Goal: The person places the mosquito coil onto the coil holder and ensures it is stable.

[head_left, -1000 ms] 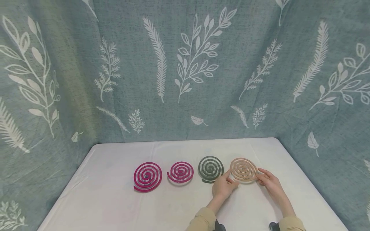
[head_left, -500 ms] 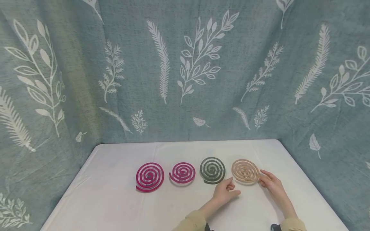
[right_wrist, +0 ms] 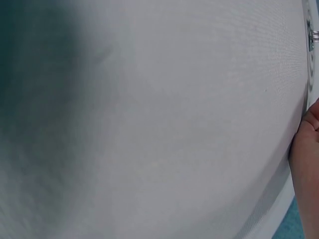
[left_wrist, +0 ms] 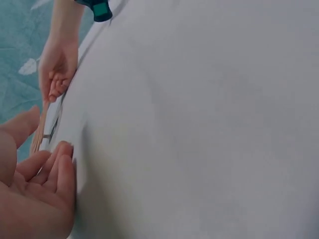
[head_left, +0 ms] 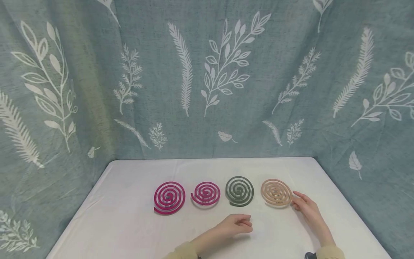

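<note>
Four mosquito coils, or rather several, form a row on the white table [head_left: 136, 230]. From left they are a large magenta coil [head_left: 170, 207], a smaller magenta coil [head_left: 207, 194], a dark green coil [head_left: 239, 191] and a tan coil [head_left: 276, 193]. With its fingertips, my right hand [head_left: 308, 208] holds the right edge of the tan coil, seen edge-on and raised off the table in the left wrist view. My left hand [head_left: 234, 225] hovers below the green coil, fingers loosely bent, holding nothing. The right wrist view shows only part of the right hand [right_wrist: 309, 144].
A blue-green curtain [head_left: 194, 136] with white leaf prints hangs behind the table and along both sides. A small metal piece [right_wrist: 315, 36] shows at the edge of the right wrist view.
My left hand has let go of the tan coil and drawn back left and toward me. The right hand stays at the coil's right edge. The head view has shifted slightly.
</note>
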### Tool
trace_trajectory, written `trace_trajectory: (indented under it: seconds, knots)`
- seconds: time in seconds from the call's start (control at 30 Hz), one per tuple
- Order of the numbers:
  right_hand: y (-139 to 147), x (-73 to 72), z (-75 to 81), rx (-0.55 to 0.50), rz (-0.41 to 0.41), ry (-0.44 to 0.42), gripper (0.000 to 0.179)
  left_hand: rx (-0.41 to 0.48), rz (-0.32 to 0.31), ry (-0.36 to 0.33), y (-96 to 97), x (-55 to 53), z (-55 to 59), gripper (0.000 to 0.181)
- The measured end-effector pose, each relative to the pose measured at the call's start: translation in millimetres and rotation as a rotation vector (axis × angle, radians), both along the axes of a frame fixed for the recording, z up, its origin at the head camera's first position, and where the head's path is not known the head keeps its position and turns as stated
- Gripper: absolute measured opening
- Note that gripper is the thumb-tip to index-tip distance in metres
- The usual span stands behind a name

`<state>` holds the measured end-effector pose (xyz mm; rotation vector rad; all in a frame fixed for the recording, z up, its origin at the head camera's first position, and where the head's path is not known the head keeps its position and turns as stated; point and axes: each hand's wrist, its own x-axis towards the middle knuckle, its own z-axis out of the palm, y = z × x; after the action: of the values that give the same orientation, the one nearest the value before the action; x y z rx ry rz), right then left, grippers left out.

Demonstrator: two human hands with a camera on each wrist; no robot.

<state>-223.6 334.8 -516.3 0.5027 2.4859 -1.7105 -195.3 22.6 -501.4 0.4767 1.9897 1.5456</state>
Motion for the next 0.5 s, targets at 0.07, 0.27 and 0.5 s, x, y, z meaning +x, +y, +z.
trace_trajectory:
  seconds: [0.07, 0.27, 0.5]
  knots:
    - [0, 0.3, -0.5, -0.008, 0.000, -0.002, 0.063, 0.006, -0.040, -0.021, -15.1, 1.7, -0.5, 0.043]
    - [0, 1.0, -1.4, -0.033, -0.001, -0.012, 0.063, 0.005, -0.104, -0.051, -67.2, 6.8, 7.3, 0.044]
    - [1, 1.1, 1.7, -0.045, -0.007, -0.008, 0.061, 0.051, -0.061, 0.012, -130.1, 10.3, 29.6, 0.047]
